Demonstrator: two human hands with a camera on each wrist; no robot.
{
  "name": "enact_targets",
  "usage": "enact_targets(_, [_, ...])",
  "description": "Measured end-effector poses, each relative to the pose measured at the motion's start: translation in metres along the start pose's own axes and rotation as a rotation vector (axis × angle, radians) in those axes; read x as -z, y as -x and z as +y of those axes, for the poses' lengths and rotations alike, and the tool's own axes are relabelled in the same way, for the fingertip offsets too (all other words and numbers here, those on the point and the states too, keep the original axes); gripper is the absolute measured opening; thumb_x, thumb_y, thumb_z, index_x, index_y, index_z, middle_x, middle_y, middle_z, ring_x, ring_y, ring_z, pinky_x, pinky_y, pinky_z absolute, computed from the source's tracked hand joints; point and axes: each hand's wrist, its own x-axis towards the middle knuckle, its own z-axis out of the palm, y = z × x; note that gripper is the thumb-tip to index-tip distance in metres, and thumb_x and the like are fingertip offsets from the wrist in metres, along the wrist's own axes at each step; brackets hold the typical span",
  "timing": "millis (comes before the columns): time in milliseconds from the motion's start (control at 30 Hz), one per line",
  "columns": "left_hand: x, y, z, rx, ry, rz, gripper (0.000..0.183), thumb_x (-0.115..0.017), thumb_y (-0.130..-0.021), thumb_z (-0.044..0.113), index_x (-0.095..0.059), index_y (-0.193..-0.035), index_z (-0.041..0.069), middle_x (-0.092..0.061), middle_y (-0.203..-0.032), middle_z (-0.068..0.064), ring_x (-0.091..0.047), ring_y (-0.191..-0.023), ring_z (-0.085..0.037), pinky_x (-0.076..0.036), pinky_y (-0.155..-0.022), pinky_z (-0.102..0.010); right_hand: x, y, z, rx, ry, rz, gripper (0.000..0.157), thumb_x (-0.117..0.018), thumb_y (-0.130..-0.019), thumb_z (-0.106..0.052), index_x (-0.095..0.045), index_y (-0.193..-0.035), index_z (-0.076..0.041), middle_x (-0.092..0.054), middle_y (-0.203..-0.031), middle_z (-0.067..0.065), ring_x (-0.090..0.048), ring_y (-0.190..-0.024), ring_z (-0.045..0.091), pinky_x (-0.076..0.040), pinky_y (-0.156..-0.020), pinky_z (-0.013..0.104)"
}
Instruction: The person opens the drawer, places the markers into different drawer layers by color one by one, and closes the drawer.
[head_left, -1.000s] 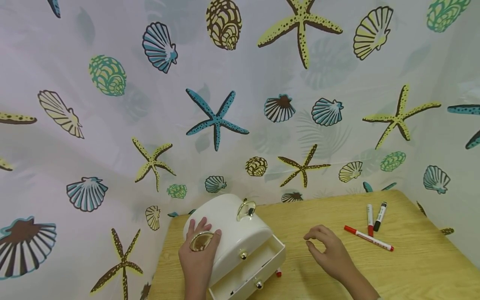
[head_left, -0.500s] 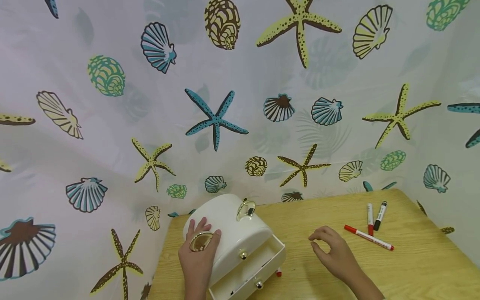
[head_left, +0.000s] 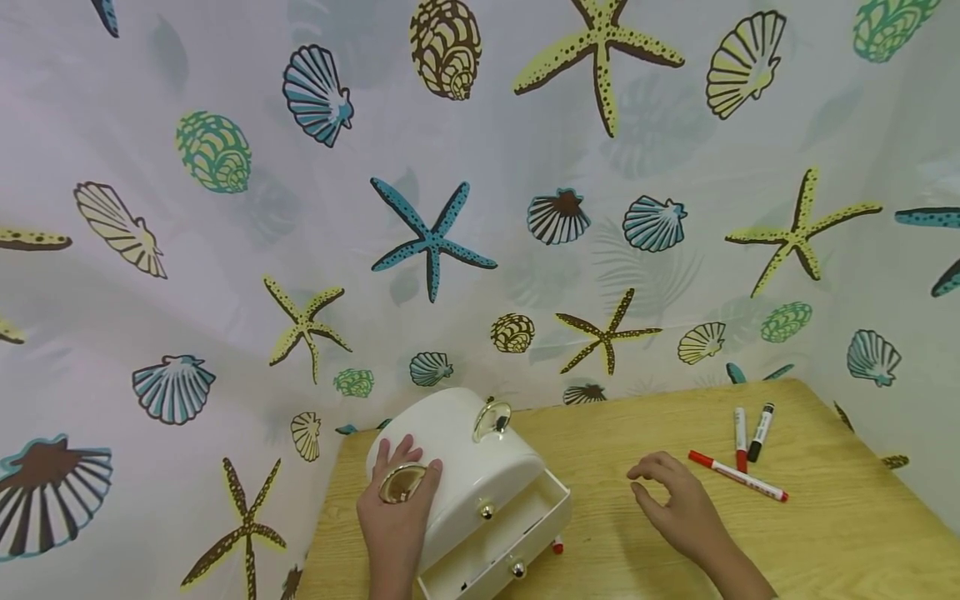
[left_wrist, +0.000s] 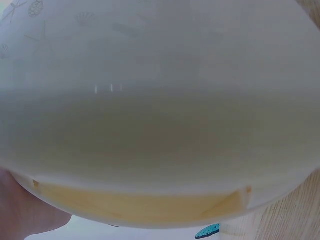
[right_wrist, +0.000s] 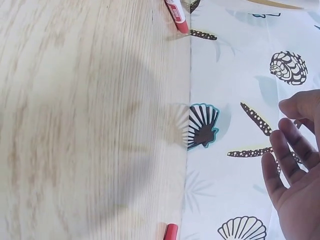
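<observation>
A white box with a rounded top (head_left: 465,454) stands on the left of the wooden table, its lower drawer (head_left: 543,521) pulled out. Some small dark bits show inside that drawer. Over the box's curved top rests my left hand (head_left: 393,521), fingers spread and thumb beside a gold loop handle (head_left: 402,483). In the left wrist view the white shell (left_wrist: 160,60) fills most of the picture. My right hand (head_left: 686,508) hovers over the table between the drawer and the markers, fingers loosely bent, holding nothing.
At the right lie a red-capped marker (head_left: 738,477), another red-capped marker (head_left: 741,437) and a black-capped marker (head_left: 761,432). A red marker end (head_left: 557,545) pokes out beside the drawer. A patterned sheet (head_left: 480,208) hangs behind the wooden table (head_left: 615,425).
My right hand has drifted a little to the right, away from the drawer. The left hand, box and markers stay where they were.
</observation>
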Motion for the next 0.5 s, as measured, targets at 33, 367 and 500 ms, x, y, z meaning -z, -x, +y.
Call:
enact_targets(33, [0.0,0.0,0.0,0.0,-0.001,0.0,0.039,-0.088,-0.068,0.048,-0.074,-0.098,0.027,-0.068,-0.12,0.017,-0.036,-0.141,0.0,-0.019,-0.124,-0.045,0.0,0.0,0.002,0.002,0.002,0.004,0.03,-0.076,-0.083,-0.005,-0.067,-0.093,-0.032,-0.062,-0.101,-0.013,-0.06,-0.09,0.006,-0.055,-0.074,0.024])
enact_targets(367, [0.0,-0.001,-0.002,-0.008,-0.006,0.006,0.039,-0.087,-0.068,0.049,-0.074,-0.097,0.027,-0.069,-0.119,0.018,-0.036,-0.14,0.0,-0.019,-0.124,-0.045,0.006,0.005,0.014,-0.012,0.039,0.004,0.029,-0.077,-0.082,-0.007,-0.067,-0.093,-0.031,-0.063,-0.099,-0.011,-0.059,-0.088,0.004,-0.055,-0.072,0.025])
enact_targets(500, [-0.001,0.0,-0.001,-0.005,-0.004,0.006,0.039,-0.087,-0.068,0.049,-0.074,-0.098,0.027,-0.069,-0.119,0.018,-0.036,-0.141,0.0,-0.019,-0.125,-0.045,0.008,0.006,0.02,-0.008,0.035,0.012,0.028,-0.077,-0.082,-0.006,-0.067,-0.094,-0.03,-0.064,-0.099,-0.009,-0.057,-0.088,0.003,-0.055,-0.071,0.025])
